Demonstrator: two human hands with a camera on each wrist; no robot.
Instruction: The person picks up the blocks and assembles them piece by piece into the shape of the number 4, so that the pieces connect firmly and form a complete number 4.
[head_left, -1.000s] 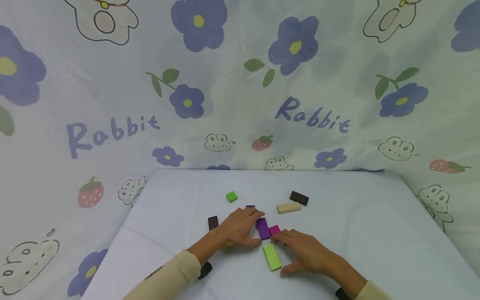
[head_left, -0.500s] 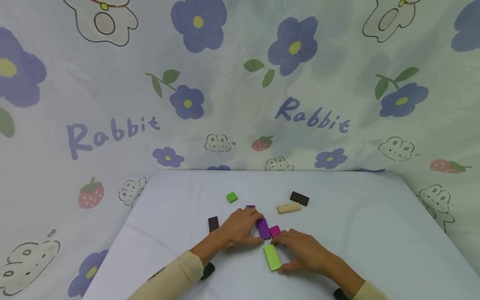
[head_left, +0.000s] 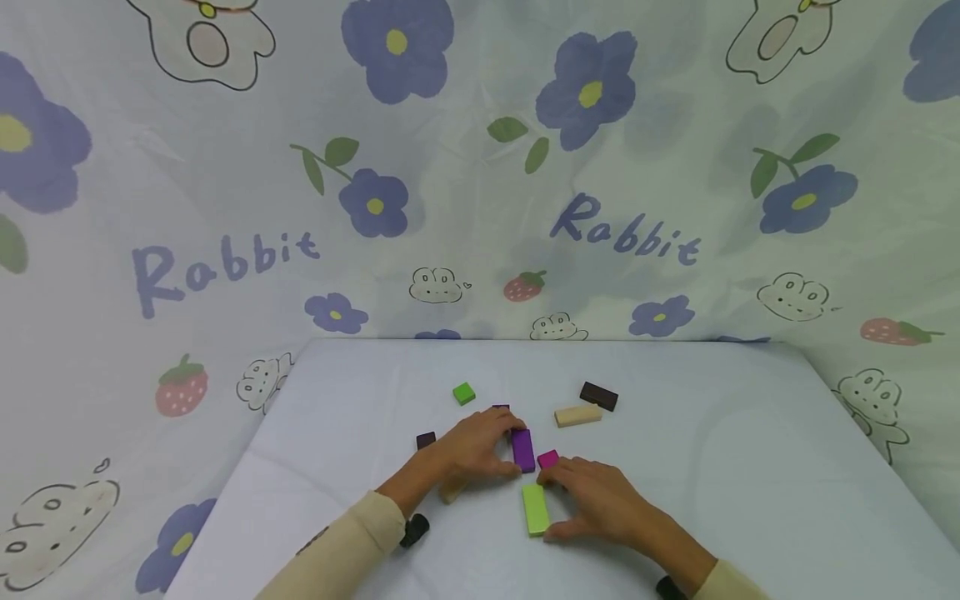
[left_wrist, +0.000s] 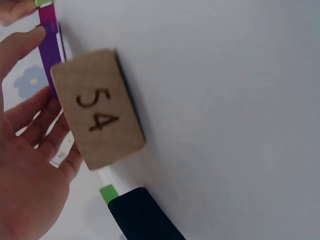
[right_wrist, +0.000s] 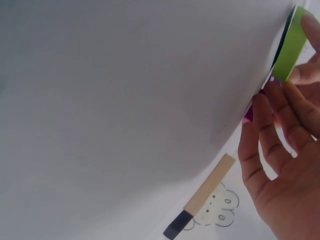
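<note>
My left hand point(head_left: 476, 446) pinches a purple block point(head_left: 522, 451) lengthwise, with the thumb at its near end and a forefinger at its far end. My right hand point(head_left: 603, 500) holds a lime-green block point(head_left: 536, 510) the same way, thumb near and fingertips far. Just beyond the right fingertips lies a small magenta block point(head_left: 548, 459), partly covered by them. A second purple block point(head_left: 501, 407) peeks out behind the left knuckles. Beneath the left wrist is a wooden block marked 54 point(left_wrist: 97, 107), mostly hidden in the head view.
Left of the left hand lies a dark block point(head_left: 426, 439). Farther back are a small green block point(head_left: 464, 393), a plain wooden block point(head_left: 577, 416) and a black block point(head_left: 598, 396) touching or nearly touching it. A flower-printed cloth point(head_left: 480, 167) hangs behind the white table point(head_left: 750, 467).
The purple and lime-green blocks have shifted slightly left and away from me, turning a little straighter. Both hands moved with them. More of the wooden block shows under the left hand.
</note>
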